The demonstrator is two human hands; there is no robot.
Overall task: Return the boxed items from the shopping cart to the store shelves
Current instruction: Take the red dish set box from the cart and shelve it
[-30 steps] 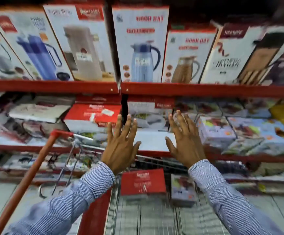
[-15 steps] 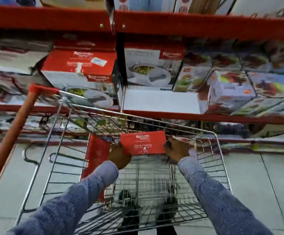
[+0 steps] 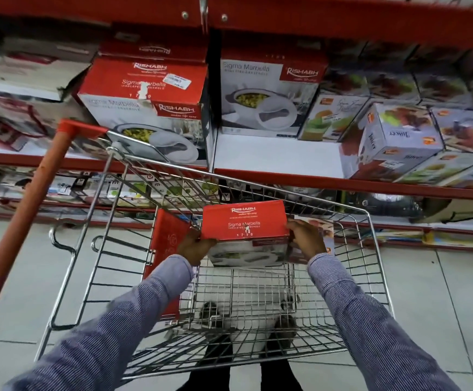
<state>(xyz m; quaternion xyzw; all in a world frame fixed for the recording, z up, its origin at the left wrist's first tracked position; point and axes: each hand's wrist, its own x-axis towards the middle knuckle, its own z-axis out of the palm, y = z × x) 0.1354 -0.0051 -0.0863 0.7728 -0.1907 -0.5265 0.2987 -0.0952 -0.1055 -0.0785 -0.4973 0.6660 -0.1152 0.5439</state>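
Observation:
A red-topped casserole box (image 3: 245, 222) sits inside the wire shopping cart (image 3: 376, 249), near its far end. My left hand (image 3: 194, 246) grips the box's left side and my right hand (image 3: 307, 239) grips its right side. Whether the box rests on the cart floor or is lifted I cannot tell. Another red box (image 3: 166, 249) stands on edge against the cart's left wall, and a smaller box (image 3: 327, 230) with a picture lies behind my right hand. Matching casserole boxes (image 3: 145, 103) stand on the middle shelf (image 3: 275, 153), which has a bare white patch.
The cart's orange handle bar (image 3: 26, 210) runs up the left. Juicer boxes (image 3: 396, 139) crowd the shelf to the right. A red shelf beam (image 3: 342, 21) hangs overhead, and a lower shelf (image 3: 145, 190) of small packs lies behind the cart. Grey floor tiles surround it.
My hands came down from the shelf into the cart and closed on the two sides of the red-topped box. The view tilted downward.

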